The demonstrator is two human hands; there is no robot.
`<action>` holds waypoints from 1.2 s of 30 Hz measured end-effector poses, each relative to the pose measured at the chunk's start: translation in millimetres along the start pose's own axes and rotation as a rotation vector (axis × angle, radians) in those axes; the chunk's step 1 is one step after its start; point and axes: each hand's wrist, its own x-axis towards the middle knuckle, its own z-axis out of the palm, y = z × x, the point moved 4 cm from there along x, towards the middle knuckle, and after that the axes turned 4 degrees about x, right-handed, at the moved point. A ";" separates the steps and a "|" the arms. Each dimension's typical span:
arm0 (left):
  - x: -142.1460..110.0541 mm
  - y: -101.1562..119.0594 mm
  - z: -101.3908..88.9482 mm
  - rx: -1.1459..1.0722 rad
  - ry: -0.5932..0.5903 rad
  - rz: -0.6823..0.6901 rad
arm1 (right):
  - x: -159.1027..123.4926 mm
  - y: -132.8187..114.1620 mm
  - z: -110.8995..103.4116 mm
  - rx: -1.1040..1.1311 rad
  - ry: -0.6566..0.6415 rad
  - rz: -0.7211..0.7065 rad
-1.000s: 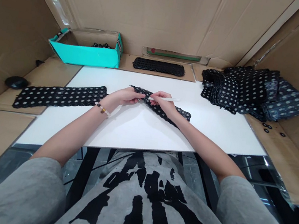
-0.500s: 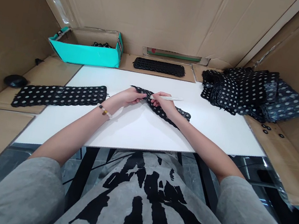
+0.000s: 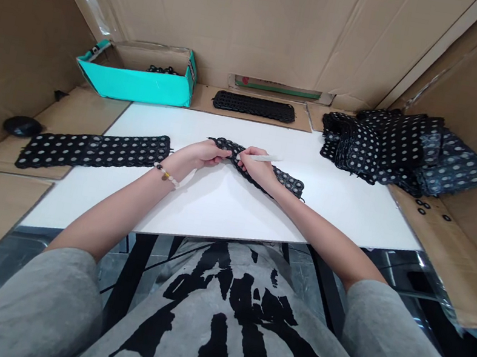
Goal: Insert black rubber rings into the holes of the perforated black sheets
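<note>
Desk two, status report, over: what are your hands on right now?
Left hand and right hand pinching black dotted lace strip. Right hand also holding white pen. Second lace strip lying flat on table, left of hands.

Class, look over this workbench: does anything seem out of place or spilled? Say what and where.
A few small black rings lie loose on the cardboard right of the white table, below the heaped dotted black lace. They look odd because they sit scattered by themselves, apart from the heap and the laid-out strips.
</note>
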 end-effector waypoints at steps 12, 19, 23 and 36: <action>7.4 -3.1 2.2 -0.132 -0.123 0.009 | -2.5 -5.3 0.3 -0.154 0.041 -0.160; 10.4 -1.1 2.2 0.123 0.070 0.202 | 13.5 8.2 -20.9 0.202 0.068 0.028; 8.0 0.8 8.4 -0.098 -0.020 0.241 | 17.8 6.0 -34.3 0.392 0.100 0.192; 15.2 -12.2 17.6 -0.163 -0.025 0.306 | 16.5 2.6 -29.7 0.495 -0.027 0.173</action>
